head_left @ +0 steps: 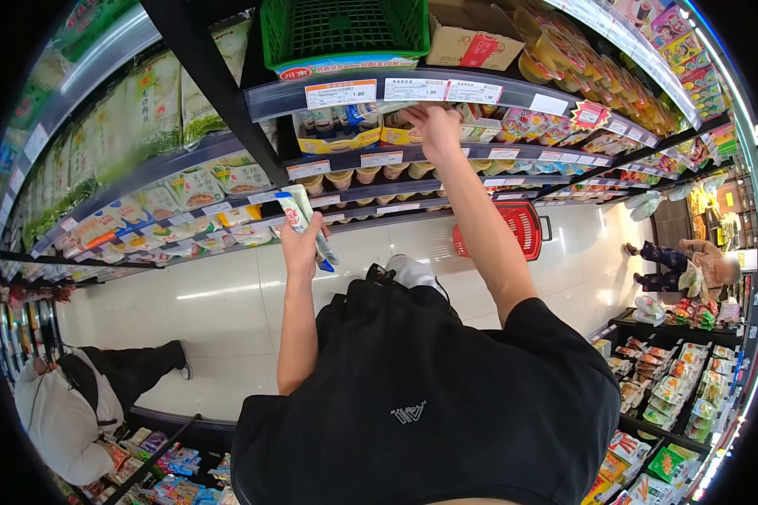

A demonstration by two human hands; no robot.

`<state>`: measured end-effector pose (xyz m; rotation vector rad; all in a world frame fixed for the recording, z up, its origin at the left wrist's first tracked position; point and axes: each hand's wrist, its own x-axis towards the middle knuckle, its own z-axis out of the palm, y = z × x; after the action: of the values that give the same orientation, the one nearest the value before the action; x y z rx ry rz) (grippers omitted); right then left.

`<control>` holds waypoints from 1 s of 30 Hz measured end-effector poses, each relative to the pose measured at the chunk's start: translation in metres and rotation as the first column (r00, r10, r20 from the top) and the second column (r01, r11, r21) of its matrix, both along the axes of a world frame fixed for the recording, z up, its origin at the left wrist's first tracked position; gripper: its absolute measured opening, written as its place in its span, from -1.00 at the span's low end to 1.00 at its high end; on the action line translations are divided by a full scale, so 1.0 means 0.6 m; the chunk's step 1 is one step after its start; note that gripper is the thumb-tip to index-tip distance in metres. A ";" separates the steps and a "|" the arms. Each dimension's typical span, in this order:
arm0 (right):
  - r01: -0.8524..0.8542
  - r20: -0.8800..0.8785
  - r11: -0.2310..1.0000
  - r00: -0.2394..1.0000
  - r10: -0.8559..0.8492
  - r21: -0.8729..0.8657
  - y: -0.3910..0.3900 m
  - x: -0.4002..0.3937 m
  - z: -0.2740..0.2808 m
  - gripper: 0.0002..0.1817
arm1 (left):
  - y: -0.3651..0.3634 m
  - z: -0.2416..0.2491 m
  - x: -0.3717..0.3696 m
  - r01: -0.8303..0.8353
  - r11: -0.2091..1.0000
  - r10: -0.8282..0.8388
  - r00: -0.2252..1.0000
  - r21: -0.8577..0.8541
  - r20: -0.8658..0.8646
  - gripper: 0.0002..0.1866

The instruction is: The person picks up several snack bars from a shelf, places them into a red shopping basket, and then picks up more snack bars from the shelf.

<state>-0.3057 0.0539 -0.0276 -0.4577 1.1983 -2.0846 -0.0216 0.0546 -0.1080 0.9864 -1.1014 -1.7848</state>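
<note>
Head view: supermarket shelf.
Left hand [299, 244]: clasps slim white-green soft packets [305, 220]; light, crushable, hold mid-body.
Right hand [434, 124]: fingers reach into shelf edge [413, 151], grasp unclear.

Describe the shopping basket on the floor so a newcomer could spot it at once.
Start at the refrigerated shelves where the right hand reaches. Just beside that forearm, on the pale tiled floor, stands the red basket. It is the only red one; the other basket is green, up on a shelf.

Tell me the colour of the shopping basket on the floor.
Red, seen in the head view: shopping basket.
</note>
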 end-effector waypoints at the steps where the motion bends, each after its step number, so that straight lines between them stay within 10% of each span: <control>1: -0.001 -0.001 1.000 1.000 0.001 0.002 -0.014 -0.002 -0.006 -0.81 | 0.000 0.000 0.000 -0.001 1.000 0.001 1.000 0.002 -0.001 -0.83; 11: -0.043 -0.661 0.958 0.714 0.229 0.285 -0.087 -0.006 -0.045 -0.68 | 0.010 -0.002 0.000 0.094 0.991 -0.096 0.995 0.091 0.027 -0.80; 19: -0.147 -0.578 0.892 0.714 0.395 0.428 -0.111 0.005 -0.031 -0.58 | 0.005 -0.002 -0.002 0.130 0.987 -0.136 0.989 0.094 0.057 -0.82; 21: 0.289 -0.886 0.844 0.031 0.463 0.452 -0.108 -0.002 -0.025 -0.56 | 0.004 -0.004 -0.004 0.139 0.986 -0.144 0.988 0.088 0.054 -0.82; 28: 0.250 -0.940 0.935 0.293 0.173 0.250 -0.073 0.016 -0.035 -0.64 | -0.002 -0.005 -0.009 0.167 0.981 -0.173 0.983 0.099 0.056 -0.78; 30: 0.074 -0.808 0.975 0.575 0.130 0.209 -0.052 0.029 -0.032 -0.69 | -0.003 -0.007 -0.012 0.188 0.978 -0.193 0.980 0.090 0.053 -0.78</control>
<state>-0.2884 0.0228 -0.0467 -1.4431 1.8937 -1.6599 -0.0291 0.0529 -0.1120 1.0198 -1.2015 -1.9806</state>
